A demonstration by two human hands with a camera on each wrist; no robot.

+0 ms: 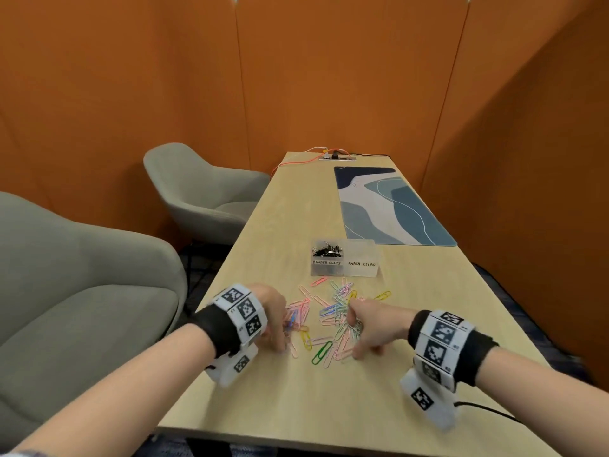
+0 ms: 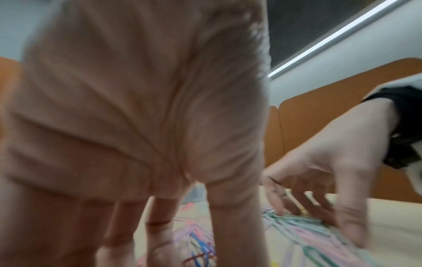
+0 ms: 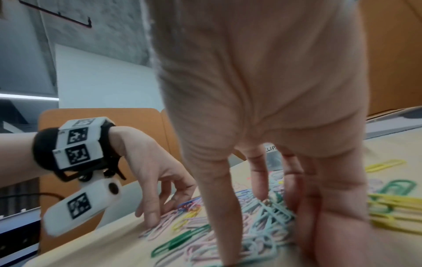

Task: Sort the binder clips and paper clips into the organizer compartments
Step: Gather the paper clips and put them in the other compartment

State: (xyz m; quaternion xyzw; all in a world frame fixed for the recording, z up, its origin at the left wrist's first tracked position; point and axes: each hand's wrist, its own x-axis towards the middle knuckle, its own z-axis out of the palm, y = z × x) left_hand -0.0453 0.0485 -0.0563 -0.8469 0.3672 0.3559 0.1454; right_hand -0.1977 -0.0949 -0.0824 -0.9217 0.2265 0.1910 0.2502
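Observation:
A heap of coloured paper clips [image 1: 329,319] lies on the wooden table [image 1: 296,394] in front of a clear two-part organizer [image 1: 344,258]. Its left part, labelled BINDER CLIPS, holds black binder clips [image 1: 328,249]. The right part, labelled PAPER CLIPS, looks empty. My left hand [image 1: 280,339] stands fingertips-down on the pink clips at the heap's left side, fingers spread [image 3: 160,204]. My right hand [image 1: 362,338] is on the heap's right side. Its thumb and fingers curl down round a bunch of light-blue clips [image 3: 269,209]. The left wrist view is blurred.
A blue patterned desk mat [image 1: 392,206] lies beyond the organizer, with a socket strip and orange cable [image 1: 333,156] at the far end. Two grey armchairs [image 1: 82,291] [image 1: 204,192] stand left of the table. Orange partitions close in the booth.

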